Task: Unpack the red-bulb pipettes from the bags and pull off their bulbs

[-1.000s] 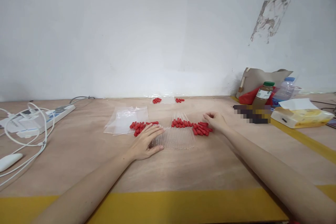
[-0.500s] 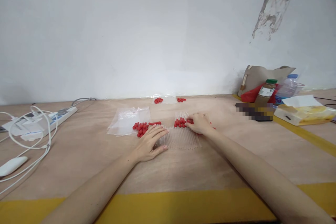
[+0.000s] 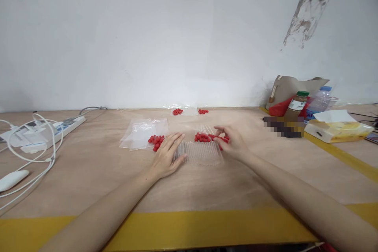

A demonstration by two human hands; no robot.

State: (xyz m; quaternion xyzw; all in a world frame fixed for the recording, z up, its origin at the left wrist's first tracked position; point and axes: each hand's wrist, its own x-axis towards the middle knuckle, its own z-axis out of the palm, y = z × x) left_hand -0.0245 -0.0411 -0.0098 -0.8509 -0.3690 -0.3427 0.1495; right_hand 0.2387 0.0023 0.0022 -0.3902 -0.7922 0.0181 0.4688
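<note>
A row of thin clear tubes lies side by side on the table between my hands. My left hand rests with its fingers stretched out over the left end of that row. Just beyond its fingers is a pile of red bulbs, rubber-like and partly covered by the hand. My right hand is at the right end, thumb and index finger apart beside a second group of red bulbs. Its other fingers are partly hidden. More clear tubes extend behind these bulbs.
Flat clear plastic bags lie left of the tubes. By the wall are two small bagged clusters of red pieces. A power strip with white cables is at left. A green-capped bottle and a tissue pack stand at right.
My right hand has drawn slightly right, and its thumb and index finger have come apart above the red bulbs. My left hand stays over the tubes' left end.
</note>
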